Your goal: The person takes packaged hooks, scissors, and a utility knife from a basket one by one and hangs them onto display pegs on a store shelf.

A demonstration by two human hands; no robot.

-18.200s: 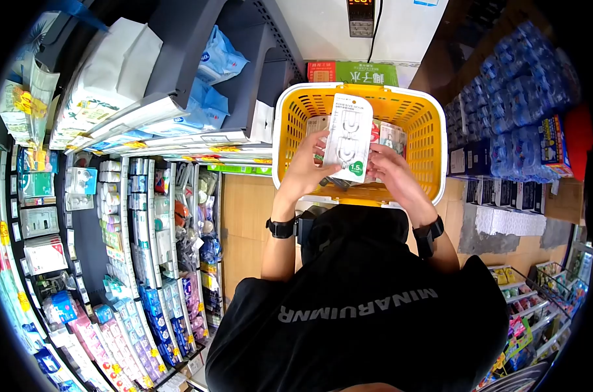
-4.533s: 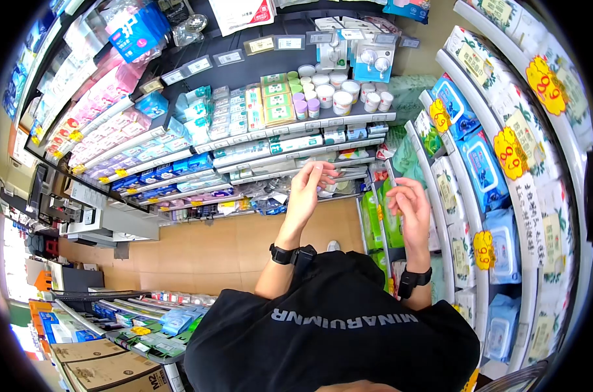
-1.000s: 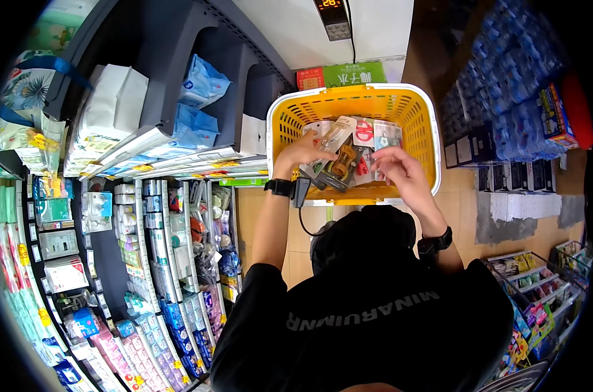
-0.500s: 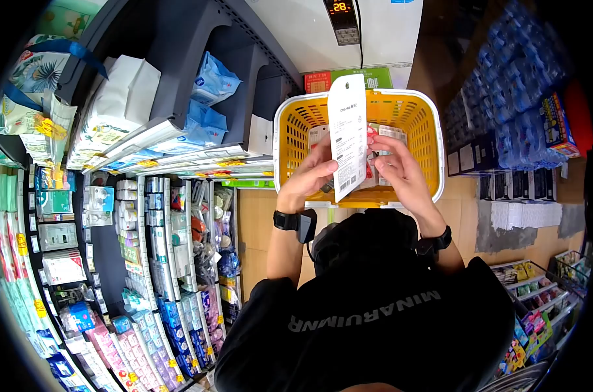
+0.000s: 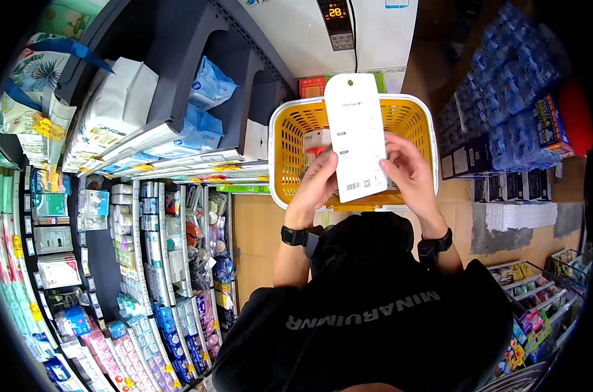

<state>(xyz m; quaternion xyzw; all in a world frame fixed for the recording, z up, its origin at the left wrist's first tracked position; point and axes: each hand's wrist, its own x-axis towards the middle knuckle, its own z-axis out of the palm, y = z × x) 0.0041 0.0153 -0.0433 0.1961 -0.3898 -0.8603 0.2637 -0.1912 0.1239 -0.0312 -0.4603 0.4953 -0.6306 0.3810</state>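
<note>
A tall white hang-tab package card (image 5: 356, 140) with a hole at its top, printed text and a barcode faces up, above the basket. My left hand (image 5: 317, 179) grips its lower left edge, thumb on the front and fingers hidden behind. My right hand (image 5: 407, 170) holds the lower right edge, thumb tip against the border and fingers curled around behind. Under the card stands a yellow basket with a white rim (image 5: 274, 147). Beside the card, a red item (image 5: 317, 150) shows near my left fingers; whether it belongs to the package I cannot tell.
Left, grey shelving holds blue packs (image 5: 211, 83), white bags (image 5: 123, 95) and many hanging packaged goods. A white appliance with a lit display (image 5: 336, 13) stands ahead. Stacked bottled water (image 5: 505, 117) is at right, with a snack rack (image 5: 531, 287) lower right.
The package card has turned from edge-angled to nearly face-on, showing more of its printed back. My right hand has shifted onto its right edge. The view has moved slightly.
</note>
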